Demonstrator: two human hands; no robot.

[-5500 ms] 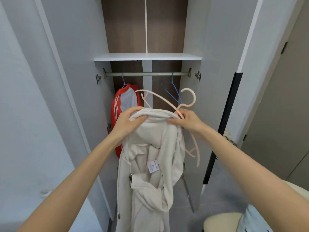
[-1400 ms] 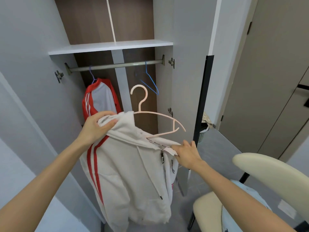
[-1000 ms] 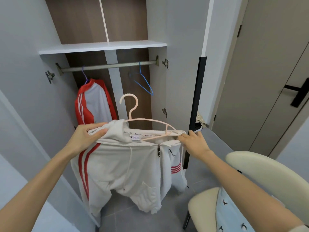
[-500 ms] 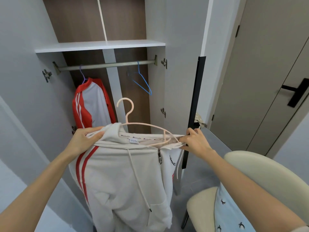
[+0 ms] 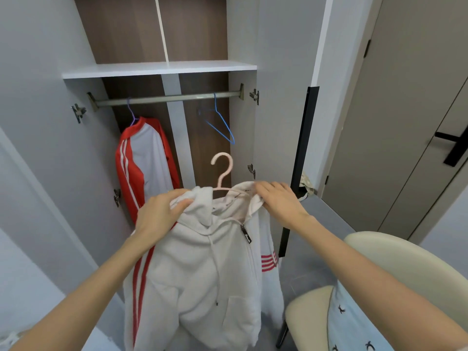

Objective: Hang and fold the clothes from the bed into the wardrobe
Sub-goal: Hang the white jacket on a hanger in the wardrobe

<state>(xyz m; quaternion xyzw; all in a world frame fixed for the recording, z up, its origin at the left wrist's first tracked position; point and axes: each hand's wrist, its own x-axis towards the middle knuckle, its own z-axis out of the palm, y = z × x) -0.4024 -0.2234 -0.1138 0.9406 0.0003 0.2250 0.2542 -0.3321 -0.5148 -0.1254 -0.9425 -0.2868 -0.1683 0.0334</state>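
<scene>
Both hands have drawn closer together since half a second ago, and the pink plastic hanger [image 5: 222, 171] sits deeper in the white zip hoodie with red stripes [image 5: 202, 269], with only its hook and neck showing. The left hand [image 5: 162, 214] grips bunched hood fabric; the right hand [image 5: 278, 201] pinches the collar on the other side. The hoodie hangs in front of the open wardrobe [image 5: 202, 29], below the metal rail [image 5: 164, 98] and not yet on it.

There are three hangers: the pink one, a purple one [image 5: 130, 112] at the rail's left end carrying one red and grey jacket [image 5: 147, 160], and one blue wire hanger [image 5: 220, 122] alone at the right end. One white shelf [image 5: 159, 68] lies above the rail. One cream chair [image 5: 405, 269] holds one pale blue patterned garment [image 5: 354, 323].
</scene>
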